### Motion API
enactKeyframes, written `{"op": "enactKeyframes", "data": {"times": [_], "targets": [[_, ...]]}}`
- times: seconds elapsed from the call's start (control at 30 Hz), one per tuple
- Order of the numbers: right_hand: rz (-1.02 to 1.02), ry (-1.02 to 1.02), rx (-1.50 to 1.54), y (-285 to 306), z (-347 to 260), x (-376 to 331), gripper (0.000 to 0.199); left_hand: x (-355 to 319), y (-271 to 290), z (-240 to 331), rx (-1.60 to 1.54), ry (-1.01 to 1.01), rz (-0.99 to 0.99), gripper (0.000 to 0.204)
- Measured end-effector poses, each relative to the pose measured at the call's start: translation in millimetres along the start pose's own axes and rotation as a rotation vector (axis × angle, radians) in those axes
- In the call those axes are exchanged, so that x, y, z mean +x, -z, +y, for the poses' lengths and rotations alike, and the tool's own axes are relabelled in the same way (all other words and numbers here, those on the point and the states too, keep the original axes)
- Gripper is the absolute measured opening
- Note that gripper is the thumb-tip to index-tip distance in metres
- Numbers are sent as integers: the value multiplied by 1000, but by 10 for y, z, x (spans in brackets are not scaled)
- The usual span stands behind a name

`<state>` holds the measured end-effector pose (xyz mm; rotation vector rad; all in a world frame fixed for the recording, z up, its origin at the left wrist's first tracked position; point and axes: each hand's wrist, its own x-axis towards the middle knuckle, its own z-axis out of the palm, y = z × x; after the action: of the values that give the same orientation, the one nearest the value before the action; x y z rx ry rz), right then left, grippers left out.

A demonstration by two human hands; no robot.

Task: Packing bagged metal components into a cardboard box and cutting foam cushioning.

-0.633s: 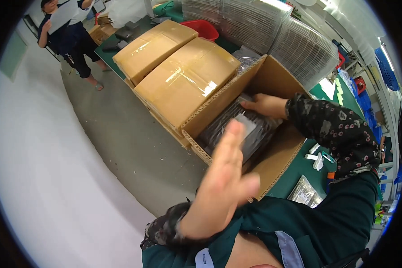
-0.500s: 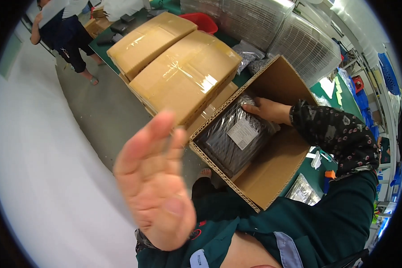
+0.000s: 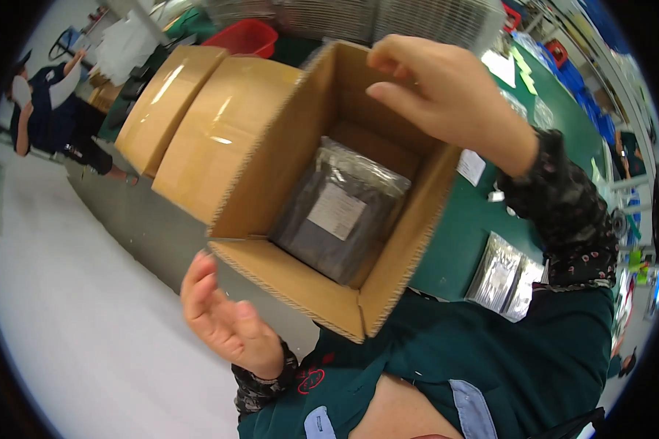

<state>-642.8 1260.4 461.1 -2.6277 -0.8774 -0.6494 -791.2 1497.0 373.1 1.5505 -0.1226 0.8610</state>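
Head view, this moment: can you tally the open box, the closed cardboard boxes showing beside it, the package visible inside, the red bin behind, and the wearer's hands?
Open cardboard box: 1
Closed cardboard boxes: 2
Dark bagged package: 1
Red bin: 1
Bare hands: 2
Total: 7

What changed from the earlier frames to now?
The right hand has let go of the wrapped package and risen above the open box; the left hand has come down near its left corner. The package remains inside, the taped cartons alongside.
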Motion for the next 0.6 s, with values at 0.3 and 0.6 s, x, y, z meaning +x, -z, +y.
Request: {"op": "enactKeyframes", "data": {"times": [0.3, 0.6], "targets": [[-360, -855, -46, 219, 895, -3148, 31, -1485, 440, -563, 262, 782, -83, 22], [-617, -933, -116, -17, 949, -4418, 56, -2743, -663, -656, -148, 1390, -1169, 29]]}}
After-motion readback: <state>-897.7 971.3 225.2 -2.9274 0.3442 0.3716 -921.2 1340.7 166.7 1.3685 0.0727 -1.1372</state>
